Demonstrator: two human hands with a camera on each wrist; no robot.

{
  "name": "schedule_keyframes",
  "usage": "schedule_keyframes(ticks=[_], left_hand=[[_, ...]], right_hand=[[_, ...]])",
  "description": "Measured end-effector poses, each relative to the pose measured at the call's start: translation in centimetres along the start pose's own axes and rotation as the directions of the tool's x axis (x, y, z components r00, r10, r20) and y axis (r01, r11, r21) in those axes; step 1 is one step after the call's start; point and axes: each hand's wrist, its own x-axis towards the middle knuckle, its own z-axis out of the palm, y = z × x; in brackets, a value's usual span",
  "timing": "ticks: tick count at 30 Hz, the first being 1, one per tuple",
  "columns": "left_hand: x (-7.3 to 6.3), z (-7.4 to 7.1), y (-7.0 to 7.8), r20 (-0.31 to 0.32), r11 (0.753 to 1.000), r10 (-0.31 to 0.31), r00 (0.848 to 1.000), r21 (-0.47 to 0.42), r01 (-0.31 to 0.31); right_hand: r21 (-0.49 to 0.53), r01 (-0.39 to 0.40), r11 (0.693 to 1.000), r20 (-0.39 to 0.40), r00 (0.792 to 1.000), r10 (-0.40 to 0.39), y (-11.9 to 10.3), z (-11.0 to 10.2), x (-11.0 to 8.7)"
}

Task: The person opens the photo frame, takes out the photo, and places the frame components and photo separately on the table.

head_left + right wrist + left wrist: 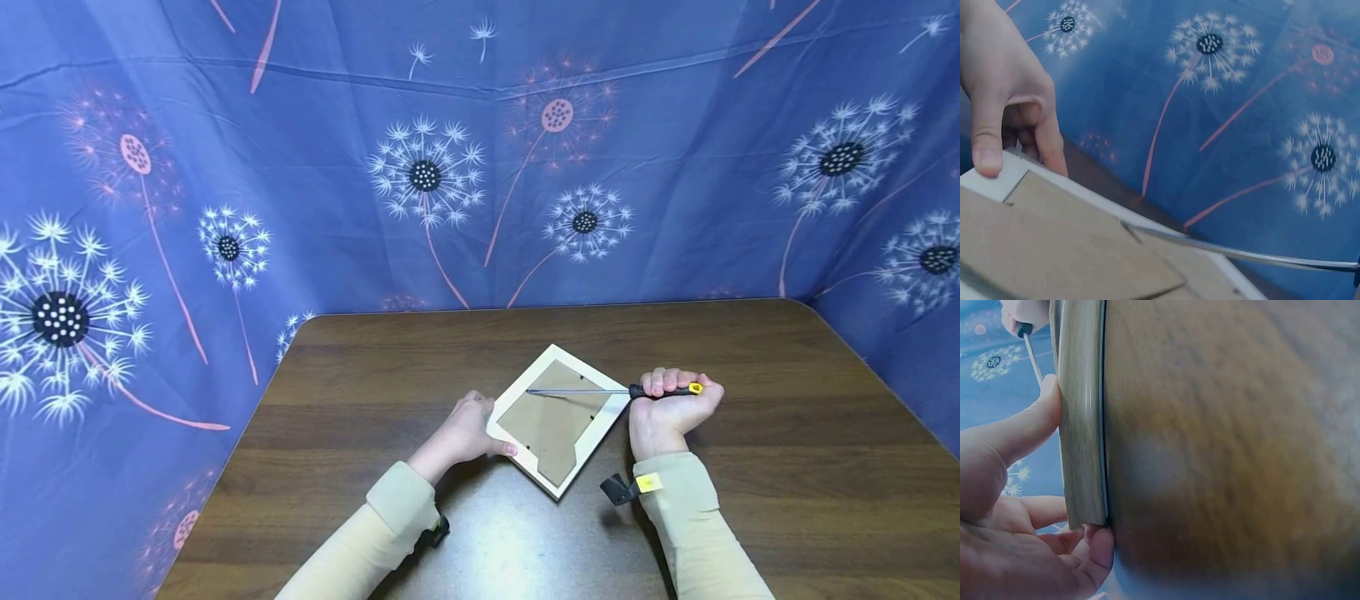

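Sleeves (686,500) lie nearest, with a small black mount (617,489) at the right wrist, just above the counter (810,467); a dip of that wrist could knock it on the wood. Left hand (468,427) is clamped on the left corner of the picture frame (601,427), thumb over the white border, other fingers round the outer edge. Right hand (675,408) has its fingers wrapped round the handle of the screwdriver (581,391), whose blade crosses the brown backing board (555,425) and ends by the border's upper-left side. Whether the tip bears on anything is too fine to tell.

The likeliest trouble, I judge, is a slip: too much push leftward would send the tip over the border toward the left fingers, or score the board. Prying against the border could dent it, and a loose corner grip would let the frame pivot.

The frame sits mid-counter, back showing, one corner toward the person. Wood runs well out on both sides, leaving the right elbow swinging room; the counter's far edge meets the blue cloth (480,150).
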Motion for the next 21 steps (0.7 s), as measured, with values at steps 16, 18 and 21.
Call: schedule_keyframes(ticks=[16, 18, 21], left_hand=[[0.3, -0.1, -0.1, 0.017, 0.999, 0.031, 0.999, -0.015, -0.030], [0.4, -0.1, -0.1, 0.019, 0.999, 0.034, 0.999, -0.007, -0.034], [0.4, -0.1, -0.2, 0.025, 0.999, 0.036, 0.999, -0.008, -0.036]], right_hand=[[-0.137, 0.013, 0.991, -0.001, 1.000, -0.013, 1.5, 3.0, -0.2], [-0.171, 0.025, 0.985, -0.002, 1.000, -0.026, 1.8, 3.6, -0.2], [-0.238, 0.052, 0.970, -0.001, 0.999, -0.054, 2.6, 4.5, -0.3]])
